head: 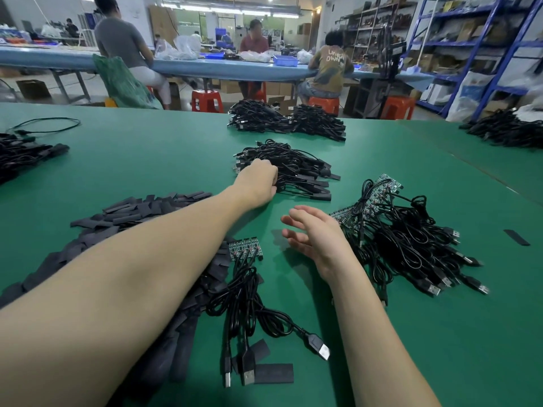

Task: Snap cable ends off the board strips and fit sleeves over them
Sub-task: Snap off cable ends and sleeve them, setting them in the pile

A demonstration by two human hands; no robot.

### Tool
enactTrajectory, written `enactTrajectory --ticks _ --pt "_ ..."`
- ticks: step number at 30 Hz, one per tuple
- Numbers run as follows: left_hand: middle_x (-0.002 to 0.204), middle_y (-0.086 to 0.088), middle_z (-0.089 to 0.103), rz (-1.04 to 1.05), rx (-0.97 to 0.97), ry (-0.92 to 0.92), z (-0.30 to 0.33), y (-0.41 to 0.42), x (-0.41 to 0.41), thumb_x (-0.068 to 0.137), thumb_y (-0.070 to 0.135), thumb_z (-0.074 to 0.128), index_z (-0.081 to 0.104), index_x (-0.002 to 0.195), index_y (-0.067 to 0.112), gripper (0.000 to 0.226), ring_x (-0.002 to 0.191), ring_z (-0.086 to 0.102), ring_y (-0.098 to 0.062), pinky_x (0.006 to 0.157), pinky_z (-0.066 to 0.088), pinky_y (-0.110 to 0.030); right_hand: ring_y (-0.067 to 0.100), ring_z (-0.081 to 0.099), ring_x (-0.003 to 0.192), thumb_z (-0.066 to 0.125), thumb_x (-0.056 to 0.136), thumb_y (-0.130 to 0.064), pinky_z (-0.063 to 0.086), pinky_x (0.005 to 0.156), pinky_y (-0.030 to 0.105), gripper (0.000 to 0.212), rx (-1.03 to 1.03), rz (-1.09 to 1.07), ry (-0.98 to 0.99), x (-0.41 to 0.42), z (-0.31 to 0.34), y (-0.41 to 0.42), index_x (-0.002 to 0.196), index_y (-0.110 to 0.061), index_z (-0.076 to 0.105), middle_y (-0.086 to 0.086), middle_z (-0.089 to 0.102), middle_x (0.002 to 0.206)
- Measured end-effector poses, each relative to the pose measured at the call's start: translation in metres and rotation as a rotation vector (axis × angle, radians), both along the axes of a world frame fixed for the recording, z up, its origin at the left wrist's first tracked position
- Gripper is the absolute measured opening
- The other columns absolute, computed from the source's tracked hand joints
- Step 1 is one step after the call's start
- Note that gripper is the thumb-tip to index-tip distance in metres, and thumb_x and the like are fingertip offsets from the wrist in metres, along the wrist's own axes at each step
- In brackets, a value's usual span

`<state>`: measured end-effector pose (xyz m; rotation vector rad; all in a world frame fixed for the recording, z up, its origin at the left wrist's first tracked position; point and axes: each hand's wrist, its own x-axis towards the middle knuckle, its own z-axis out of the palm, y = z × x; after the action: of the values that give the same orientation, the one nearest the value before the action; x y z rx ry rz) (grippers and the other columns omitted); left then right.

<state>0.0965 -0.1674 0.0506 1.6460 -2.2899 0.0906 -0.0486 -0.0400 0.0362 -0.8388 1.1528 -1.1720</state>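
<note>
Left hand [258, 183] reaches out across the green tabletop [147, 165] to the pile of sleeved cables [293, 171], its fingers curled in among the black cords at the pile's near left edge; whether they actually pinch a cable cannot be told. Right hand [316, 235] hovers nearer than that pile, fingers spread and relaxed, holding nothing. Just right of the right hand, and nearer than the sleeved pile, lies a heap of board strips with cables [402, 239] attached. Left of the sleeved pile and closer in, loose black sleeves [141, 210] are strewn under the left forearm, with one small board strip [245, 248] and its cables beside them.
</note>
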Motion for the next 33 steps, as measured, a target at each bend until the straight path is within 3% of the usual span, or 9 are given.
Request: enactTrajectory --ticks 5,10,13,15,18,22,25,29,33 --pt "0.106 -0.007 0.062 0.003 -0.073 0.261 0.008 0.034 0.014 0.09 0.022 0.067 0.065 0.103 0.011 0.018 0.106 0.055 -0.025 0.092 0.048 -0.038 0.012 0.067 0.073 0.067 0.093 -0.026 0.049 0.066 0.023 0.012 -0.08 0.037 0.346 0.003 -0.005 0.0 0.102 -0.02 0.073 -0.005 0.078 0.088" --pt "0.08 0.015 0.069 0.047 0.014 0.663 0.006 0.096 0.028 0.087 0.027 0.073 0.066 0.079 0.027 0.011 0.078 0.065 -0.003 0.073 0.044 -0.007 0.012 0.066 0.09 0.064 0.089 -0.042 0.05 0.082 0.026 0.015 -0.246 0.225 1.001 0.021 -0.011 0.004 0.098 -0.035 0.075 -0.015 0.072 0.091" --pt "0.078 0.017 0.071 0.066 0.056 0.799 -0.005 0.127 0.033 0.087 0.028 0.073 0.067 0.075 0.029 0.014 0.076 0.066 0.006 0.074 0.048 -0.01 0.015 0.067 0.092 0.069 0.085 -0.046 0.053 0.088 0.03 0.013 -0.257 0.262 1.097 0.033 -0.011 0.006 0.094 -0.037 0.074 -0.013 0.074 0.094" --pt "0.082 0.015 0.073 0.074 0.077 0.84 -0.01 0.135 0.036 0.087 0.027 0.073 0.069 0.079 0.026 0.009 0.08 0.068 0.002 0.08 0.053 -0.02 0.013 0.066 0.081 0.077 0.083 -0.038 0.052 0.079 0.025 0.007 -0.227 0.247 0.949 0.032 -0.007 0.006 0.085 -0.034 0.071 -0.012 0.074 0.087" --pt "0.093 0.011 0.074 0.047 0.118 0.928 -0.008 0.141 0.038 0.086 0.025 0.076 0.069 0.089 0.024 0.008 0.091 0.07 -0.007 0.085 0.053 -0.023 0.012 0.057 0.06 0.082 0.081 -0.016 0.045 0.056 0.016 0.014 -0.16 0.229 0.537 0.021 0.004 0.008 0.084 -0.027 0.073 -0.003 0.072 0.074" --pt "0.089 0.0 0.074 0.023 0.343 1.294 -0.003 0.144 0.034 0.084 0.017 0.081 0.072 0.09 0.018 0.011 0.081 0.068 -0.012 0.077 0.049 -0.023 0.011 0.058 0.058 0.078 0.083 -0.006 0.052 0.059 0.018 0.02 -0.024 0.268 0.04 0.006 0.013 0.01 0.101 -0.015 0.074 0.003 0.069 0.077" --pt "0.082 -0.008 0.073 0.008 0.527 1.515 -0.003 0.147 0.027 0.086 0.006 0.075 0.073 0.09 0.012 0.008 0.075 0.064 -0.021 0.072 0.049 -0.028 0.012 0.059 0.066 0.079 0.08 -0.01 0.057 0.064 0.021 0.027 -0.004 0.297 -0.06 0.003 0.015 0.01 0.106 -0.012 0.071 0.001 0.07 0.083" --pt "0.078 -0.002 0.076 -0.036 0.633 1.616 0.0 0.148 0.03 0.089 0.002 0.07 0.072 0.091 0.01 0.008 0.067 0.071 -0.009 0.061 0.055 -0.017 0.009 0.062 0.064 0.084 0.066 -0.017 0.056 0.063 0.021 0.034 -0.019 0.321 -0.076 0.004 0.017 0.009 0.098 -0.011 0.072 0.001 0.072 0.084" --pt "0.083 -0.005 0.076 -0.1 0.727 1.661 0.0 0.147 0.034 0.086 0.003 0.068 0.073 0.096 0.006 0.011 0.073 0.069 -0.011 0.072 0.059 -0.02 0.008 0.061 0.064 0.08 0.067 -0.011 0.055 0.058 0.018 0.015 0.03 0.322 -0.193 0.008 0.016 0.01 0.082 -0.011 0.079 0.001 0.071 0.077"
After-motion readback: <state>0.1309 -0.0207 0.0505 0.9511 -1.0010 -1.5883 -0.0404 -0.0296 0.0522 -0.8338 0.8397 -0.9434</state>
